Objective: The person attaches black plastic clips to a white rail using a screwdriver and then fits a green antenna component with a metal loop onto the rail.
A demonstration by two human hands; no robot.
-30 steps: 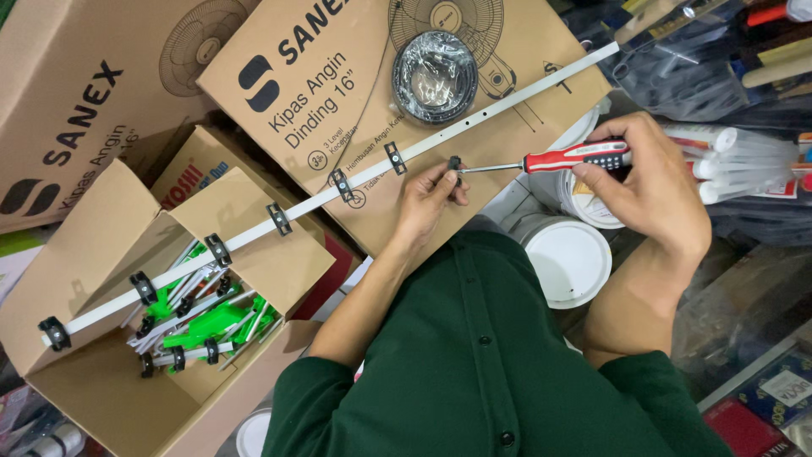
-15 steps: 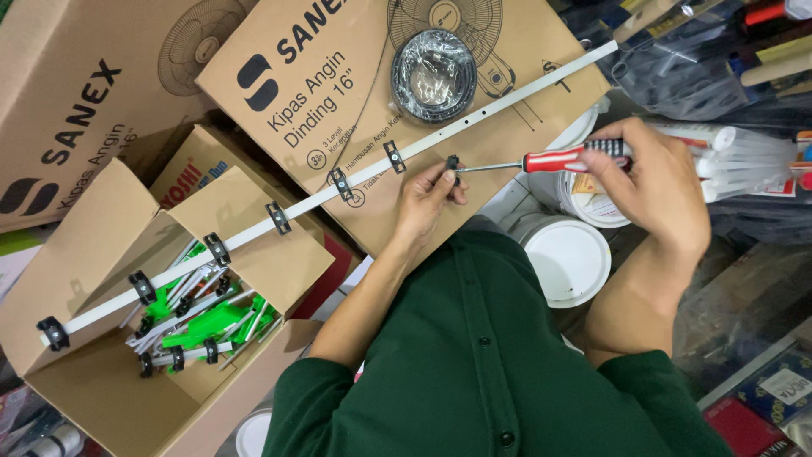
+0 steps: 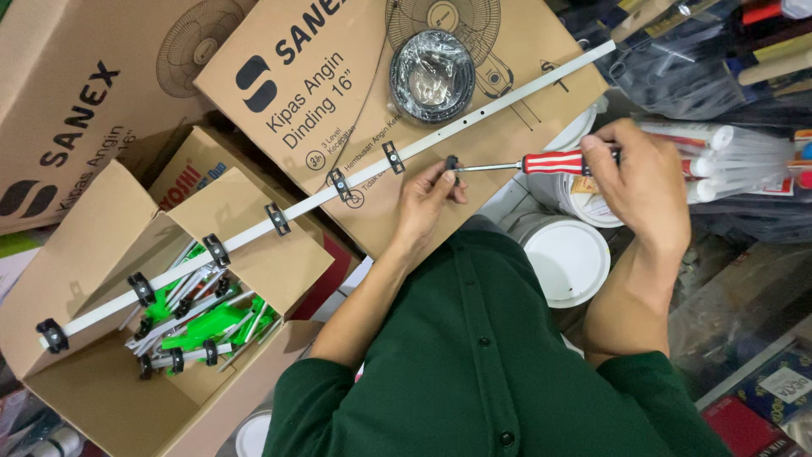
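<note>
- Lying slantwise across two cardboard fan boxes, a long white strip [image 3: 254, 230] runs from the open carton [image 3: 93, 372] at lower left up to the right-hand fan box [image 3: 355, 93].
- Black clips [image 3: 277, 219] sit along the strip at intervals, about seven in sight.
- The left hand [image 3: 431, 199] has its fingertips pinched shut on a small black clip [image 3: 452, 163] right at the strip's lower edge.
- The right hand [image 3: 644, 182] is wrapped closed round the red-and-white striped handle of a screwdriver [image 3: 541, 162], held level, its tip touching that clip.
- Inside the open carton lie more white strips with black clips among green plastic parts [image 3: 207, 326].
- A round coil wrapped in clear plastic [image 3: 431, 74] rests on the right-hand fan box, just above the strip.
- White-lidded pails [image 3: 568, 258] stand below the right hand, beside the green sleeve [image 3: 474, 364].
</note>
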